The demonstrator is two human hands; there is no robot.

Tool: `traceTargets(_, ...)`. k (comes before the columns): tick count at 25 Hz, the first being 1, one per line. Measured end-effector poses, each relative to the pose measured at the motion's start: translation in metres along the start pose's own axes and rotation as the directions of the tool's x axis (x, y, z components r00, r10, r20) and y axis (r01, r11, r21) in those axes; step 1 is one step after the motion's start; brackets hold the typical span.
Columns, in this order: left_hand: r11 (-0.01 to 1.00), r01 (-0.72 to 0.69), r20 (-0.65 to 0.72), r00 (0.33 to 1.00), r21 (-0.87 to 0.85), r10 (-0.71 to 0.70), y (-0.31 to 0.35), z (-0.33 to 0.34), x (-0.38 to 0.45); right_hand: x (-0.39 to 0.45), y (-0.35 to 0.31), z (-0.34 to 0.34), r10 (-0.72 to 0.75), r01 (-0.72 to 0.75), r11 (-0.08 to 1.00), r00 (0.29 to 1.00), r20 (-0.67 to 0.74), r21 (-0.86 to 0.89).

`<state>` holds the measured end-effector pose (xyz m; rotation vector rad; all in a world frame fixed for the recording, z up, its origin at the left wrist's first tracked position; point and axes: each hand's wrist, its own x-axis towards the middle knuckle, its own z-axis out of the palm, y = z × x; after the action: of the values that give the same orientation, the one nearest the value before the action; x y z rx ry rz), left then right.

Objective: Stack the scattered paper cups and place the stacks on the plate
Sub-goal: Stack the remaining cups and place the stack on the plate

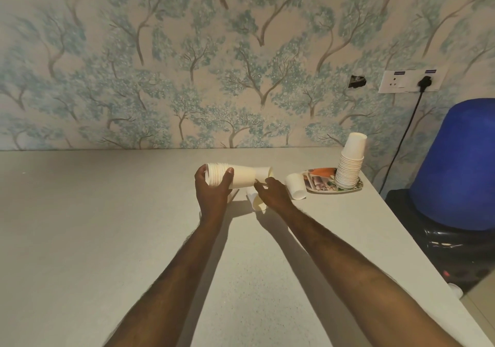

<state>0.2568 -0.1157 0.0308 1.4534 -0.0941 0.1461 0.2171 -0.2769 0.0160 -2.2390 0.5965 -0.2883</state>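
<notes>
My left hand (213, 188) grips a sideways stack of white paper cups (241, 176) by its rim end, above the table. My right hand (273, 192) holds a single paper cup (263, 172) whose base meets the stack's narrow end. Under my right hand another cup (255, 202) lies on its side on the table. A loose cup (296, 186) lies tipped beside the patterned plate (318, 183). On that plate stands a tall upside-down stack of cups (349, 166).
The pale table (107, 226) reaches a tree-patterned wall; its right edge runs diagonally. Beyond that edge stand a blue water jug (455, 164) on a black dispenser (442, 247), and a cable from a wall socket (409, 81).
</notes>
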Motion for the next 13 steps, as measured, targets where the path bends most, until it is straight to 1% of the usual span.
traceTargets(4, 1.0, 0.002, -0.029, 1.0, -0.006, -0.002, -0.004, -0.013, 0.008, 0.008, -0.002, 0.013, -0.005, 0.002, 0.972, 1.0, -0.012, -0.235)
traceTargets(6, 1.0, -0.004, -0.034, 0.999, 0.005, 0.004, -0.006, -0.017, 0.012, 0.009, 0.001, 0.018, -0.018, 0.015, 0.948, 1.0, -0.006, -0.318)
traceTargets(9, 0.999, -0.002, -0.043, 0.999, 0.035, 0.003, -0.009, -0.02, 0.018, 0.013, 0.007, 0.025, -0.028, 0.032, 0.935, 0.999, 0.016, -0.353)
traceTargets(13, 0.998, 0.01, -0.054, 0.998, 0.058, -0.007, -0.014, -0.021, 0.023, 0.018, 0.012, 0.019, 0.013, 0.016, 0.956, 0.995, 0.098, -0.294)
